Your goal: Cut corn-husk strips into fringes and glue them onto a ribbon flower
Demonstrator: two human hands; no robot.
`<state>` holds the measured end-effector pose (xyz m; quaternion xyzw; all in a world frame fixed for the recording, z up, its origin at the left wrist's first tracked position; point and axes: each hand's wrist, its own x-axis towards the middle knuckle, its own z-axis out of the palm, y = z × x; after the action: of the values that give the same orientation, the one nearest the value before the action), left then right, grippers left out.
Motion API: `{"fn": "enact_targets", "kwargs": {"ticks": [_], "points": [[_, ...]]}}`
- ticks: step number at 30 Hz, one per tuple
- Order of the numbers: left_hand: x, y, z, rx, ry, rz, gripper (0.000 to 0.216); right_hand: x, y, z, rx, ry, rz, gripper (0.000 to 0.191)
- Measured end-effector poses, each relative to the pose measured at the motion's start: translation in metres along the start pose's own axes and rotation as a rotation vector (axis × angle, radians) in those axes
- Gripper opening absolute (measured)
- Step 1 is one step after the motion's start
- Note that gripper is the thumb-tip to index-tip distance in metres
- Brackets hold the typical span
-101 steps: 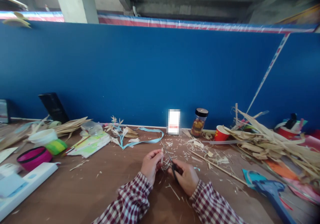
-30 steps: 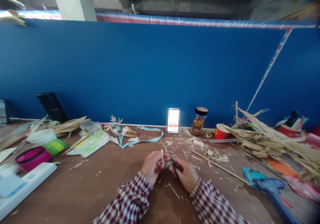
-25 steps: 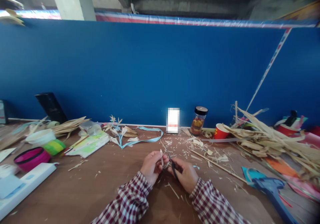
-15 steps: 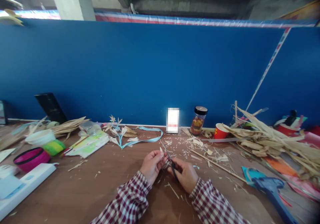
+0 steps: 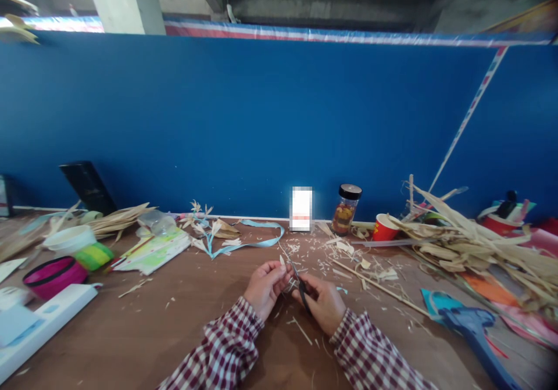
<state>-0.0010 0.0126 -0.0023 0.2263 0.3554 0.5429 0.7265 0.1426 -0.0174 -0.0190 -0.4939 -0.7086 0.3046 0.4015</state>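
Between the thumb and fingers of my left hand [image 5: 267, 288] a small pale piece of corn husk [image 5: 282, 260] is pinched, its tip pointing up. My right hand [image 5: 325, 303] grips a pair of dark-handled scissors [image 5: 302, 291]. The blades point up and away, close beside the husk piece; whether they touch it I cannot tell. Husk clippings [image 5: 305, 253] lie scattered on the brown table [image 5: 174, 343] just beyond both hands. Further off, a light blue ribbon [image 5: 261, 242] lies near small husk flowers [image 5: 209, 236] on blue stems.
At the right are a pile of dried husks [image 5: 471, 239], a red paper cup [image 5: 384, 228] and a blue glue gun [image 5: 473, 326]. A lidded jar [image 5: 346, 211] stands by the blue partition [image 5: 261, 117]. At the left lie a white power strip [image 5: 52, 326] and a magenta tape roll [image 5: 56, 276].
Almost nothing differs. The husk piece and scissors stay in nearly the same place, with only a slight shift of the fingertips and blades.
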Motion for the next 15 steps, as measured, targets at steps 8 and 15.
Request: {"fn": "enact_targets", "kwargs": {"ticks": [8, 15], "points": [[-0.0048, 0.003, 0.0006, 0.095, 0.063, -0.059, 0.012, -0.0006, -0.0041, -0.003, -0.04, 0.004, -0.018, 0.027], [-0.0028, 0.0009, -0.0018, 0.086, -0.044, 0.005, 0.013, -0.0001, -0.0028, -0.0021, 0.001, -0.012, -0.004, 0.026]]}}
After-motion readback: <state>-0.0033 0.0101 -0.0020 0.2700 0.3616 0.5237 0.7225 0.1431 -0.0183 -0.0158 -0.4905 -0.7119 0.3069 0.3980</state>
